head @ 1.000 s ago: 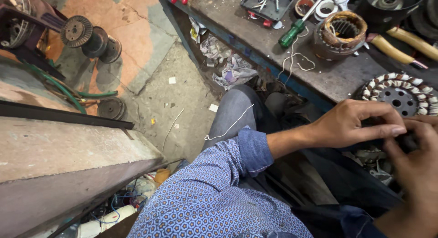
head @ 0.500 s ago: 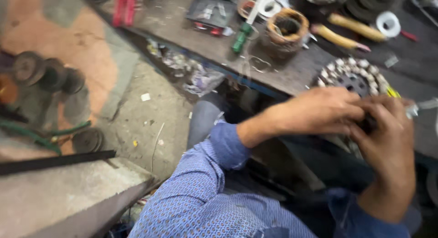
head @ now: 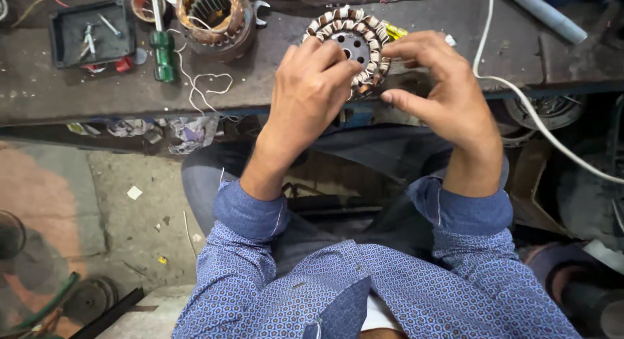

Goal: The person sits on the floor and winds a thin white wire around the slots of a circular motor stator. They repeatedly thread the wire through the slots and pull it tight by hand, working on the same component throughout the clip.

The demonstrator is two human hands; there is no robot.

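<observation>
Nearest the camera, two arms in blue patterned shirt sleeves [head: 364,293] with cuffs rolled back are reaching forward over the person's lap. The left hand [head: 311,95] is curling its fingers over the near left rim of a round stator ring wound with brown and white striped coils around a grey perforated metal hub [head: 349,43], the fingertips pressing on the windings. The right hand [head: 442,92] is closing on the same ring from the right, thumb below and index finger reaching over the top, so both hands are holding it between them at the front edge of the dark, worn metal workbench [head: 416,27]. A white cable [head: 520,95] is trailing just right of the right hand and off the bench edge. Left of the grip and a little farther back, a rusty cylindrical motor stator with copper windings [head: 213,17] is standing on the bench, with a green-handled screwdriver [head: 161,46] beside it and loose white string [head: 208,85] lying in front. Farther left, a shallow black rectangular tray holding small tools [head: 91,30] is sitting.
</observation>
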